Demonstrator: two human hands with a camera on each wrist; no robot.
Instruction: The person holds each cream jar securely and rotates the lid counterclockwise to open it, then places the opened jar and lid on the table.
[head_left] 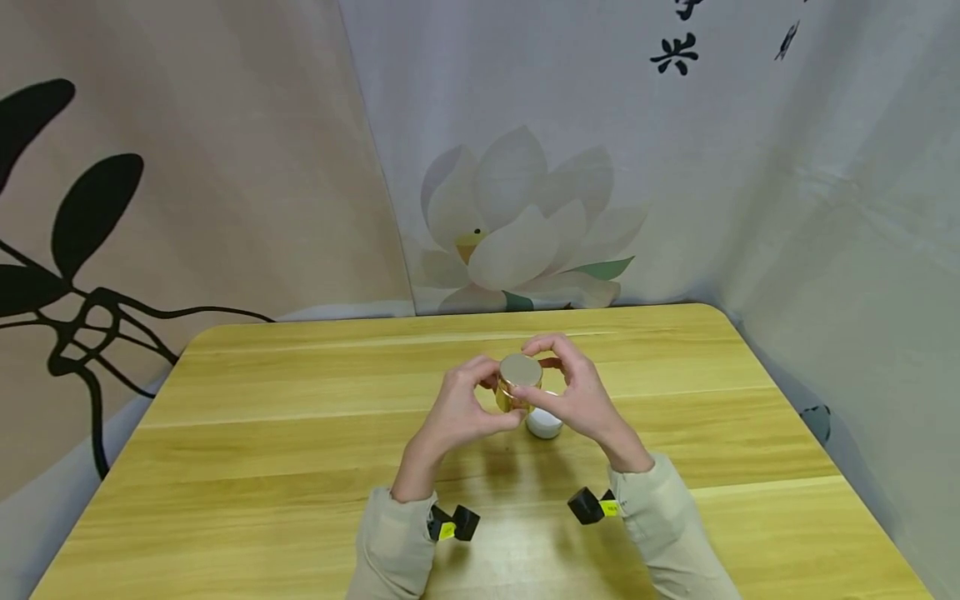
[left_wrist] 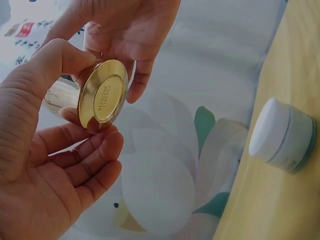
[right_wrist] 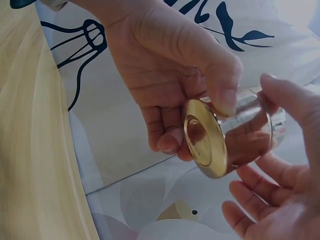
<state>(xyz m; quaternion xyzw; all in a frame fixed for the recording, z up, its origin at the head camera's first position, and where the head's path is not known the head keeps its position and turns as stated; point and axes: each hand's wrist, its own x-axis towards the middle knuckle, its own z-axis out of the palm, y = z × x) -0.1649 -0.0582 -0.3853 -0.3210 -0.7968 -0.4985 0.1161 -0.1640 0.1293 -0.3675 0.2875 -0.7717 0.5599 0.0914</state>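
Both hands hold a shiny gold cosmetic jar (head_left: 521, 372) above the table, its greyish round top facing up in the head view. My left hand (head_left: 459, 407) grips it near the base, thumb on one side and fingers on the other. In the left wrist view the gold base (left_wrist: 104, 97) shows a printed code. Around the upper end, my right hand (head_left: 576, 393) has its thumb and fingers; in the right wrist view the thumb (right_wrist: 280, 90) lies at the jar's rim. A white jar (head_left: 544, 423) stands upright on the table, below the hands and partly hidden by them in the head view.
The wooden table (head_left: 300, 467) reaches back to a cloth backdrop (head_left: 285, 150) printed with a pale lotus (head_left: 517, 225) and black plant shapes. Small black devices with yellow labels sit at both sleeve cuffs (head_left: 401, 529).
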